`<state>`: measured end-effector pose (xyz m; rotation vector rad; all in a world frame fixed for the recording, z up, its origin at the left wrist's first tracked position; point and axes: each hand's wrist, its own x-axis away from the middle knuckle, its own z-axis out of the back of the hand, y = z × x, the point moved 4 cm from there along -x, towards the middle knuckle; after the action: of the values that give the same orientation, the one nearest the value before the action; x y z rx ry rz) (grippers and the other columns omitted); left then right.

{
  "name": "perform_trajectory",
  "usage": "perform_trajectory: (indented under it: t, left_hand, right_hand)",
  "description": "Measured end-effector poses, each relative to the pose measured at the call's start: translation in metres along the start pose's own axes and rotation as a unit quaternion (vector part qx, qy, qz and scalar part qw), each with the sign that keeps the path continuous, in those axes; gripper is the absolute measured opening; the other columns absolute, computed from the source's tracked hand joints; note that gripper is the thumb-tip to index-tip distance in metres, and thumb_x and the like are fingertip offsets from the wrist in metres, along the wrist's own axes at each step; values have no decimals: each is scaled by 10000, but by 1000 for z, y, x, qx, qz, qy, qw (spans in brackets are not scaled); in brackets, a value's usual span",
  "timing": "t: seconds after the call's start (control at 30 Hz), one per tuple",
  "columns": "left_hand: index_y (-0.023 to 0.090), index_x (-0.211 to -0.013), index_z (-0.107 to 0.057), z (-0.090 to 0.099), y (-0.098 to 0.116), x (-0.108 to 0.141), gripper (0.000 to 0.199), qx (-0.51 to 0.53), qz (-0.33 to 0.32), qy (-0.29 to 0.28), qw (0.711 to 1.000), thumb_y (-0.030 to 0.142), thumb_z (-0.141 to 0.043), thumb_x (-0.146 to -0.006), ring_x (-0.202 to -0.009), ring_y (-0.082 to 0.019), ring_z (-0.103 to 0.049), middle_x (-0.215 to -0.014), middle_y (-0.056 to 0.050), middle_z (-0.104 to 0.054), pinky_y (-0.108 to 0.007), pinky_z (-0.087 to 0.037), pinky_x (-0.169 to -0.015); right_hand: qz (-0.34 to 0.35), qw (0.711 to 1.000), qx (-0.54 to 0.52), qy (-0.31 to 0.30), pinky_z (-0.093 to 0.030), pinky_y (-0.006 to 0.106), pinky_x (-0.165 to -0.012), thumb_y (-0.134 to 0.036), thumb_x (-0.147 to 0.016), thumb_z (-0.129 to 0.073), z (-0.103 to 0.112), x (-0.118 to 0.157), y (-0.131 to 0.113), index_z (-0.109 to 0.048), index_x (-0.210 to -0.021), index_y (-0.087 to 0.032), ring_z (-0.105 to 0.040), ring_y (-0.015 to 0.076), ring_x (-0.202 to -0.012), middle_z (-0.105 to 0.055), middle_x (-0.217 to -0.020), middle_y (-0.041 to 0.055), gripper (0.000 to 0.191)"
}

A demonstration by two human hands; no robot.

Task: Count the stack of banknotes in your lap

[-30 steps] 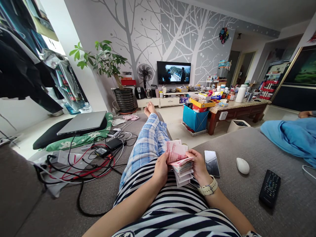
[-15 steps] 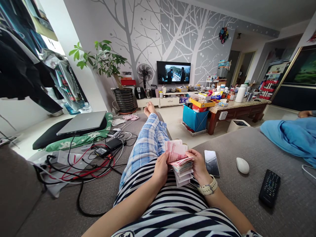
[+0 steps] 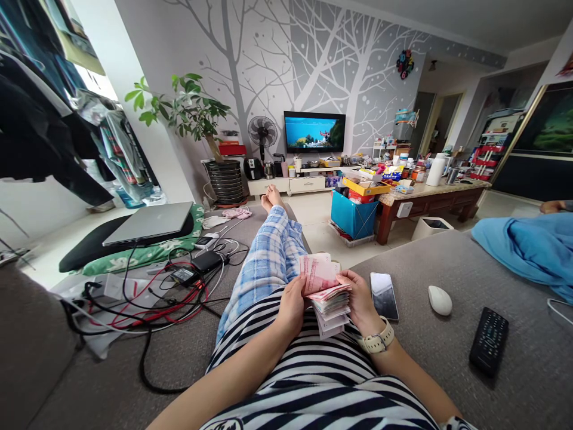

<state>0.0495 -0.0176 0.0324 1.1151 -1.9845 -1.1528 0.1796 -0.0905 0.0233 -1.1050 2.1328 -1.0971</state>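
A thick, folded wad of banknotes (image 3: pixel 330 303) is held above my striped shirt. Reddish notes (image 3: pixel 319 272) stand fanned up at its top, and paler ones hang from the lower side. My left hand (image 3: pixel 293 303) pinches the wad's left edge between thumb and fingers. On the opposite edge, my right hand (image 3: pixel 359 298) is closed with its thumb against the upper notes. A cream watch (image 3: pixel 379 339) is on the right wrist. Some fingers of both hands are hidden behind the notes.
Right of my hand lie a smartphone (image 3: pixel 384 295), a white mouse (image 3: pixel 440 300) and a black remote (image 3: pixel 489 341) on the grey sofa. Tangled cables (image 3: pixel 179 292) and a laptop (image 3: pixel 150 223) are at left. A blue cloth (image 3: pixel 528 248) lies far right, with part of another person's hand behind it.
Both hands and the banknotes have stayed almost in place. The picture on the television has changed to a bright blue scene.
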Motion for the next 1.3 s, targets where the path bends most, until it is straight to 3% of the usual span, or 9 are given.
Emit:
perform_trajectory:
  t: [0.53,0.87,1.17,1.3]
  left_hand:
    - [151,-881,-690,0,-1,-1,288,-9,1,-9,1000,375,-634,-709,-615,-135,-580,-730,-19,-695,-241,-459,-598]
    - [141,-916,-686,2,-3,-2,318,-6,-1,-4,1000,371,-645,-699,-655,-136,-594,-805,-25,-711,-235,-456,-596]
    - [152,-807,-713,-1,0,-1,244,11,-28,-6,1000,365,-690,-691,-771,-186,-654,-841,-50,-736,-290,-504,-763]
    - [161,-791,-711,-3,0,0,226,12,-21,-17,1000,358,-706,-681,-743,-184,-659,-811,-44,-735,-287,-508,-736]
  right_hand:
    - [3,1000,-16,-2,-380,215,-545,-315,-618,-798,0,1,0,-637,-689,-154,-503,88,-535,-594,-607,-28,239]
    - [1,1000,-19,-2,-370,216,-541,-304,-615,-794,0,1,1,-631,-692,-159,-501,87,-534,-598,-610,-33,232]
    - [26,999,41,-7,-300,235,-509,-464,-728,-686,-2,3,-5,-578,-638,-168,-436,95,-487,-562,-547,-13,328]
    - [31,998,54,-10,-299,235,-524,-402,-674,-739,-2,3,-7,-544,-619,-168,-417,85,-512,-539,-569,-26,310]
